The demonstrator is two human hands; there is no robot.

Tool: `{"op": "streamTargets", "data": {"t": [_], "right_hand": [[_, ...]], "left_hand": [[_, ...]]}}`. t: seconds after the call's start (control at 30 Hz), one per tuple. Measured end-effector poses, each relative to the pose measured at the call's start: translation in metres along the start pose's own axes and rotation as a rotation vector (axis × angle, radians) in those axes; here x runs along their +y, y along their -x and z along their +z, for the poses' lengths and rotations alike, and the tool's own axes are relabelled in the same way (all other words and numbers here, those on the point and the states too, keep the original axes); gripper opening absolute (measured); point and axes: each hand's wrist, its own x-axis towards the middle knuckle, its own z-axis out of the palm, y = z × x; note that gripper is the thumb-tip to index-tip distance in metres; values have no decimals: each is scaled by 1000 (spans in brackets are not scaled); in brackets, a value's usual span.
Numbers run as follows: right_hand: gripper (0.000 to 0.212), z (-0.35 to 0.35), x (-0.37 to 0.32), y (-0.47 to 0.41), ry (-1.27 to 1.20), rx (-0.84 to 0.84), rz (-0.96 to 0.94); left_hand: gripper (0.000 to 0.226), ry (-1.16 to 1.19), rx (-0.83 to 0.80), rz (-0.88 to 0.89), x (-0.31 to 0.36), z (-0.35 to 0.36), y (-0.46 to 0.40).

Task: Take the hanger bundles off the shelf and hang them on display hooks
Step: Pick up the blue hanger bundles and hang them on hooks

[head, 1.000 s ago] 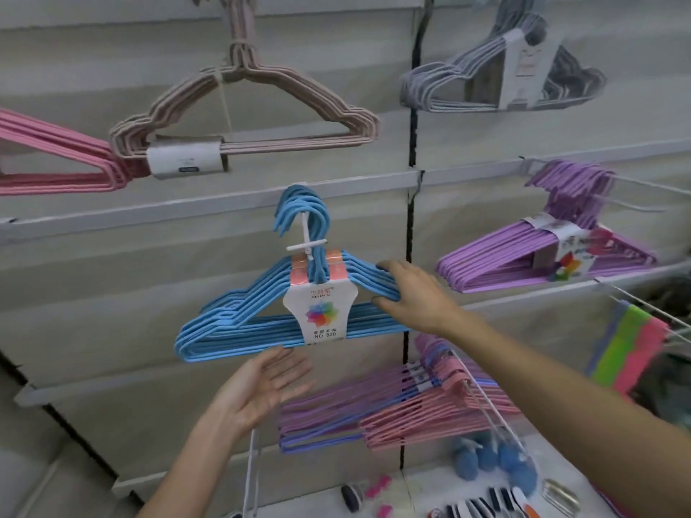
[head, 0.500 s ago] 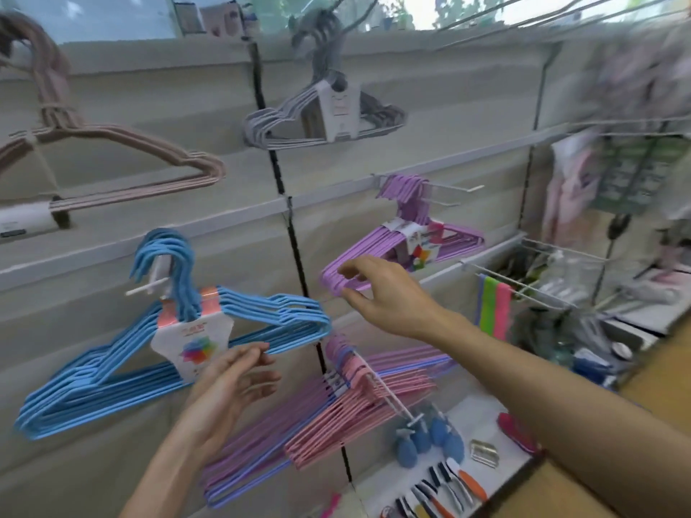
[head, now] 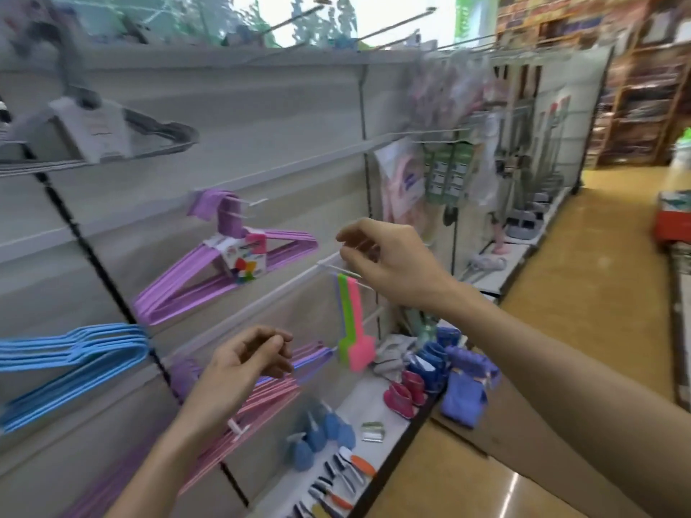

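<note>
Your right hand (head: pixel 389 261) is raised in front of the white back panel, fingers loosely curled with thumb and forefinger close together at the end of a thin white display hook (head: pixel 338 269); the blur keeps you from telling whether the grip actually pinches the wire or only touches it. Your left hand (head: pixel 243 372) hangs lower, fingers loosely curled and relaxed, its grip holding nothing, in front of the pink hanger bundle (head: pixel 258 409).

The purple hanger bundle (head: pixel 209 274), with a white and pink label, hangs on a hook left of your right hand. The blue hanger bundle (head: pixel 71 364) hangs at the left edge, well apart from both hands. A grey hanger bundle (head: pixel 112 138) with a white card hangs higher up on the left. More purple hangers lie behind and below the pink ones, near your left forearm.

Just under your right hand, green and pink flat-handled tools (head: pixel 353 323) hang from a hook. The bottom shelf (head: pixel 364 390) carries blue spray bottles, small pink and blue boots and a row of brushes. To the right the aisle floor (head: pixel 583 330) is glossy yellow-brown, with wooden shelving further back.
</note>
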Motion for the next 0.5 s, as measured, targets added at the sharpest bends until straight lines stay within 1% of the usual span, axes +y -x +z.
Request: {"op": "streamTargets", "data": {"t": [0.13, 0.3, 0.5], "right_hand": [[19, -65, 43, 38, 65, 40, 76], [17, -141, 92, 86, 137, 89, 190], [15, -200, 137, 134, 172, 203, 357]], "left_hand": [[17, 3, -144, 28, 9, 81, -13], [19, 50, -285, 11, 9, 177, -20], [17, 81, -412, -32, 6, 268, -29]]}}
